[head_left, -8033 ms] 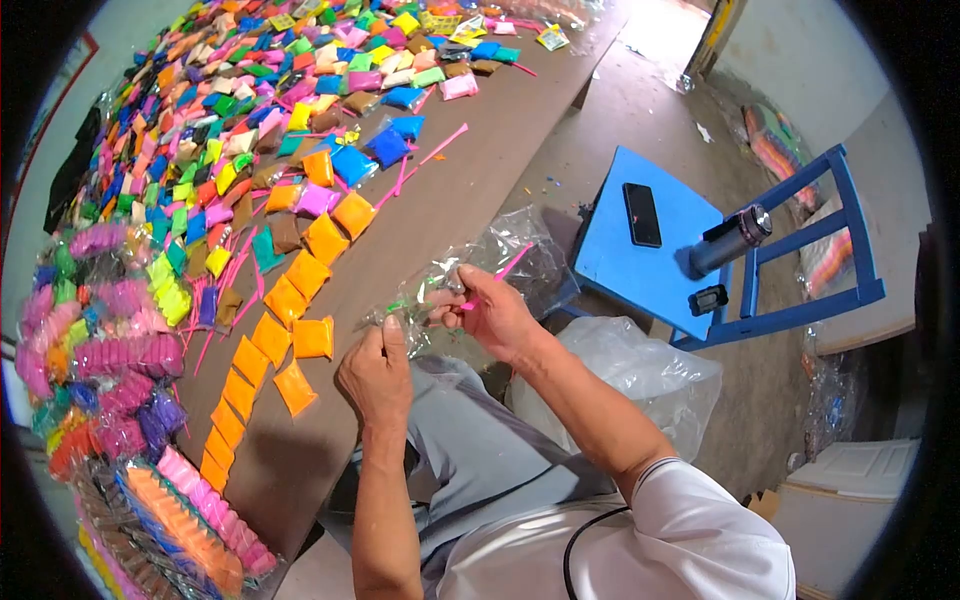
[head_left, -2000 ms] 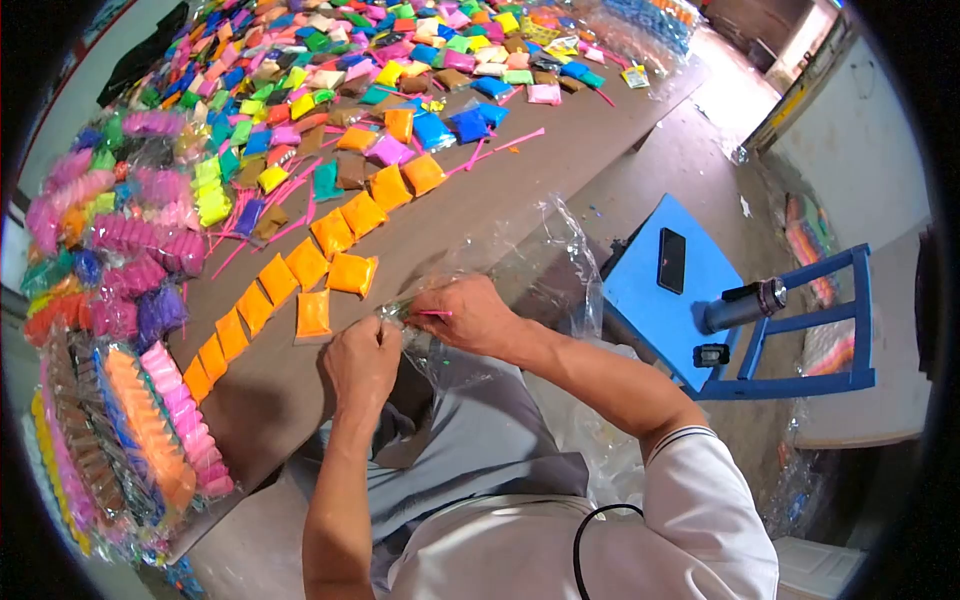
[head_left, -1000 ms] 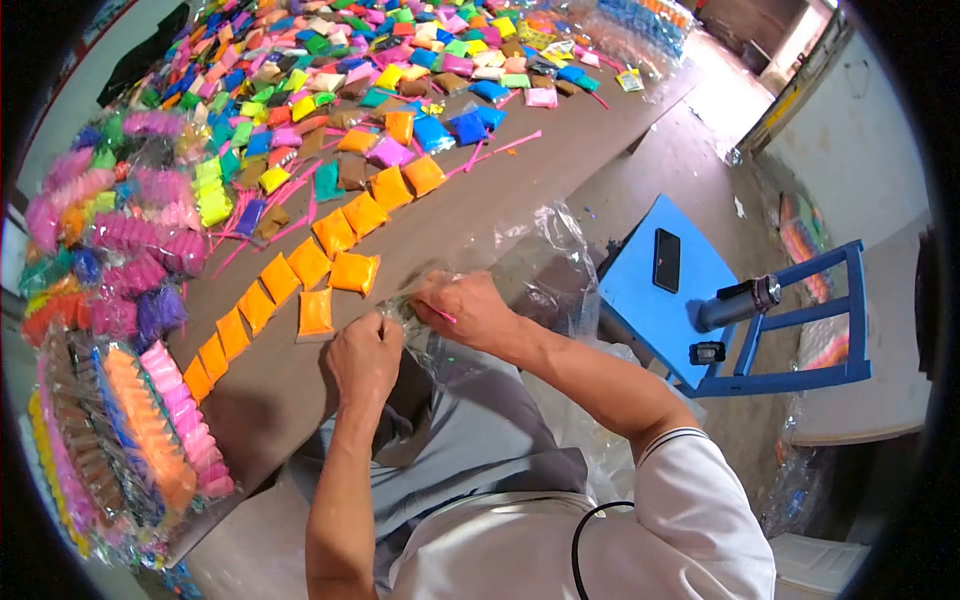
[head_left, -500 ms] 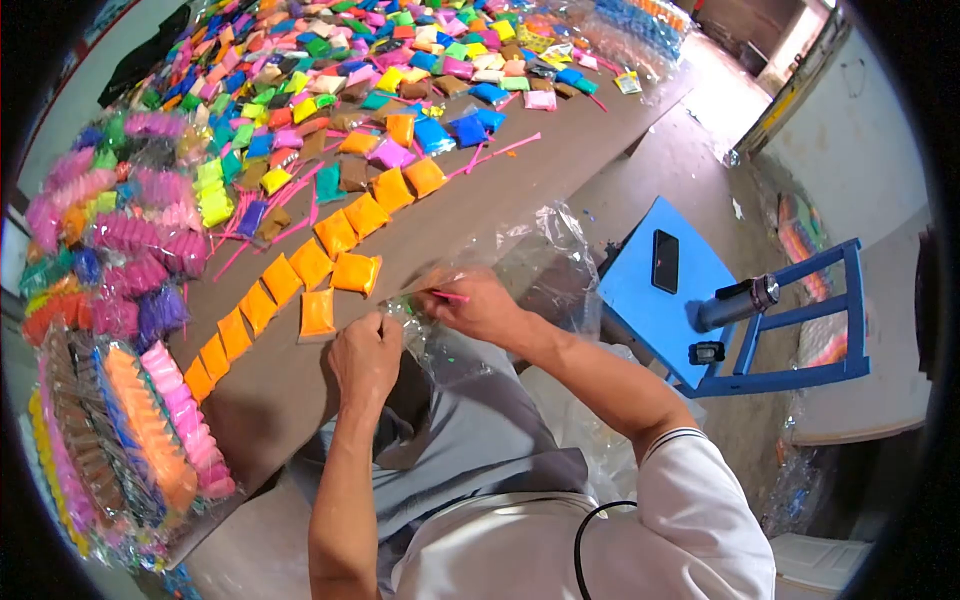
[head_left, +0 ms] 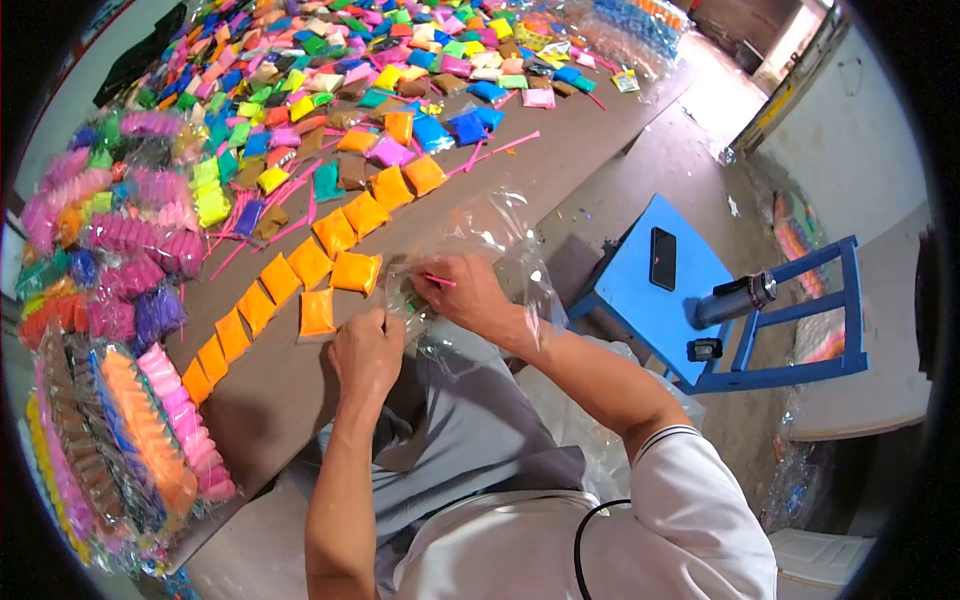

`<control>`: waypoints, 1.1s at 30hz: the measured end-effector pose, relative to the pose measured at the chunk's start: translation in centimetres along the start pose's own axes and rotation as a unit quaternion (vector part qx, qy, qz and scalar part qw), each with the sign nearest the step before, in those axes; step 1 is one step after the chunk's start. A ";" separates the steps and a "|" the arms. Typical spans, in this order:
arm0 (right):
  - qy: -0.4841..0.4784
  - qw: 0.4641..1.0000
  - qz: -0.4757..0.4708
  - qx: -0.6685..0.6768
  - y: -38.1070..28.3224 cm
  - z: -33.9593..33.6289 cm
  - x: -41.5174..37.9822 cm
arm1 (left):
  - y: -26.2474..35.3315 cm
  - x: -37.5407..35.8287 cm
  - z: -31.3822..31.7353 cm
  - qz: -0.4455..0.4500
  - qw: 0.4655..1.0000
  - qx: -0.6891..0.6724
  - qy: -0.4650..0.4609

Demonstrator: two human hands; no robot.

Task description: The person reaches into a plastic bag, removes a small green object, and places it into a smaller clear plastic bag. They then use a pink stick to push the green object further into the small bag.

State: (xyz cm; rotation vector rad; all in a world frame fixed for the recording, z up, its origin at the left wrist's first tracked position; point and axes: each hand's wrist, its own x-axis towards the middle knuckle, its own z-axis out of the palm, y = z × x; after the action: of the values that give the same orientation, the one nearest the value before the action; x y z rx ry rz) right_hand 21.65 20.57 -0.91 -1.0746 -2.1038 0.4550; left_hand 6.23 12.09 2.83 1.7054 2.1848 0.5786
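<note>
A clear plastic bag (head_left: 510, 235) hangs at the table's near edge, spread over and around my right hand (head_left: 465, 290). That hand's fingers are closed on the bag, and a short pink stick (head_left: 440, 281) pokes out between them. Beside it, my left hand (head_left: 367, 345) is closed in a pinch at the bag's edge. Just beyond my left hand lie an orange packet (head_left: 317, 312) and another orange packet (head_left: 355, 272). A curved row of orange packets (head_left: 281, 279) runs across the table past them.
Mixed coloured packets (head_left: 330, 60) and pink sticks (head_left: 290, 190) cover the table's far part. Bagged packet bundles (head_left: 150, 430) stand at the left. To the right, a blue chair (head_left: 640, 290) bears a phone (head_left: 664, 259), a flask (head_left: 735, 300) and a small black object (head_left: 705, 349).
The clear bag has swung left and up over my right hand, which has turned slightly. My left hand has hardly moved.
</note>
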 end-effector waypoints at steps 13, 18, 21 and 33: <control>-0.032 0.999 -0.029 -0.008 0.5 0.0 0.3 | 0.0 -0.1 0.4 0.008 1.000 0.014 0.001; -0.055 0.992 -0.093 0.064 -0.8 -0.4 0.1 | 0.2 -0.2 0.6 0.008 0.999 0.025 0.019; -0.071 0.996 -0.044 -0.038 -0.4 0.0 0.6 | 0.2 0.0 0.5 0.018 0.999 0.025 0.020; -0.049 0.997 -0.005 -0.052 -0.8 -0.3 0.9 | 0.3 -0.2 0.6 0.018 0.999 0.002 0.034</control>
State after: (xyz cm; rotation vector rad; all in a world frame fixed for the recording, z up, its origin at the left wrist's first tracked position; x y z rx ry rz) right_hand 21.06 20.81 0.17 -1.1214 -2.2396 0.4044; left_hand 6.79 12.02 2.43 1.7538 2.2069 0.6500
